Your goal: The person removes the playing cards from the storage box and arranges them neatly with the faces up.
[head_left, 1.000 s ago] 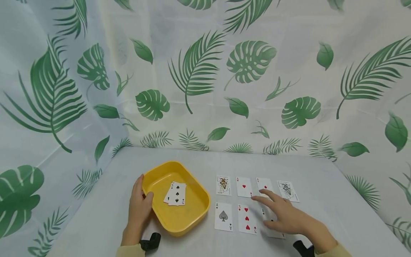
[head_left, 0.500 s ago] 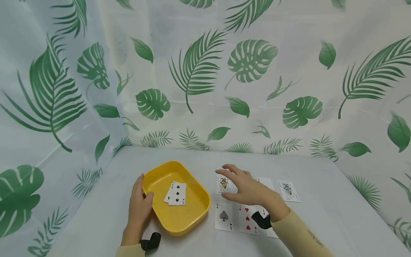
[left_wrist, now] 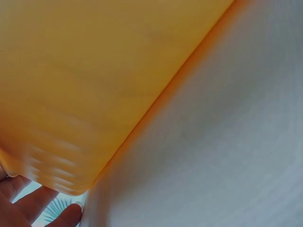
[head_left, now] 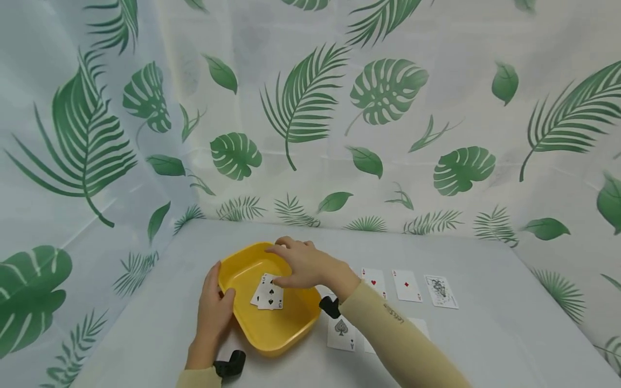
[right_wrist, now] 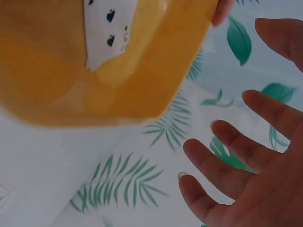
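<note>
My left hand [head_left: 213, 307] grips the left rim of a yellow plastic tray [head_left: 296, 337], thumb at the edge and fingers along the outside. Inside the tray lies a three of spades [head_left: 273, 297], partly over another playing card. My right hand [head_left: 310, 264] hovers above the tray's far right side. Its fingers [right_wrist: 215, 168] are spread and hold nothing in the right wrist view. Right of the tray are an ace of spades [head_left: 342, 333], an ace of hearts [head_left: 372, 279], an ace of diamonds [head_left: 406, 285] and a joker [head_left: 440, 291], all face up.
The right forearm [head_left: 393, 328] covers part of the card rows; a sliver of one card [head_left: 419, 325] shows beside it. A white table [head_left: 495, 334] lies beneath everything. Leaf-print cloth [head_left: 310, 161] hangs behind and at the sides.
My right hand has moved left from above the cards, past the left-hand joker, to over the tray. My left hand stays on the rim, and the tray has not visibly moved on the table.
</note>
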`<state>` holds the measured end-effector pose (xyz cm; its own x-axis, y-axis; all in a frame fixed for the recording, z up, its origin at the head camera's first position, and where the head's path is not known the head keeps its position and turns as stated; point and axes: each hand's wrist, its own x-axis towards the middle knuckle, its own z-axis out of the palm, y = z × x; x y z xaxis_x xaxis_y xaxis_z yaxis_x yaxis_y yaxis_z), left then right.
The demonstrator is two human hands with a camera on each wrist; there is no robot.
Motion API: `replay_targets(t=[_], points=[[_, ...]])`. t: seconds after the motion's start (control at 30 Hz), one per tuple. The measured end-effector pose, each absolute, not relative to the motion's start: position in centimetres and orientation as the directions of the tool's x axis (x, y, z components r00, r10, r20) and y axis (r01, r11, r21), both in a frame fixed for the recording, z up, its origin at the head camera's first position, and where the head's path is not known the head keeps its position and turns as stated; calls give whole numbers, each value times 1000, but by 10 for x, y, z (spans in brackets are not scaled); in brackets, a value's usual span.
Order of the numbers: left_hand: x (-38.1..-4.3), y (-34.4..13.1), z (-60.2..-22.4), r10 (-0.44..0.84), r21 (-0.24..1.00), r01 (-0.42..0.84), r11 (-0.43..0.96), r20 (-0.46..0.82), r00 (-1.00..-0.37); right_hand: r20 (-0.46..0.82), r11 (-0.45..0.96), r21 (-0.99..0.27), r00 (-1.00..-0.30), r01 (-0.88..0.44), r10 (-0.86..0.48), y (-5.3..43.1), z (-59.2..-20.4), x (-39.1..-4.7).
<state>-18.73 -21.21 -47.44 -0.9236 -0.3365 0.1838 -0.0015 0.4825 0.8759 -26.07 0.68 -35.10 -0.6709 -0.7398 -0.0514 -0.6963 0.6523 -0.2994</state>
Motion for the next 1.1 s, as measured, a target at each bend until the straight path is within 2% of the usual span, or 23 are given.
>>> replay_targets(t=[0.3,0.67,1.1], points=[[-184,-216,-473,-320,866,16,500,202,-925,-125,639,-233,-629,-733,-767,-40,-360,-268],[-188,-214,-474,-309,868,30,495,208,-928,-197,660,-190,-630,-727,-751,-68,-391,-274],[-188,-215,-475,-314,863,24,504,209,-926,-291,751,-57,-708,-658,-643,-78,-417,-266]])
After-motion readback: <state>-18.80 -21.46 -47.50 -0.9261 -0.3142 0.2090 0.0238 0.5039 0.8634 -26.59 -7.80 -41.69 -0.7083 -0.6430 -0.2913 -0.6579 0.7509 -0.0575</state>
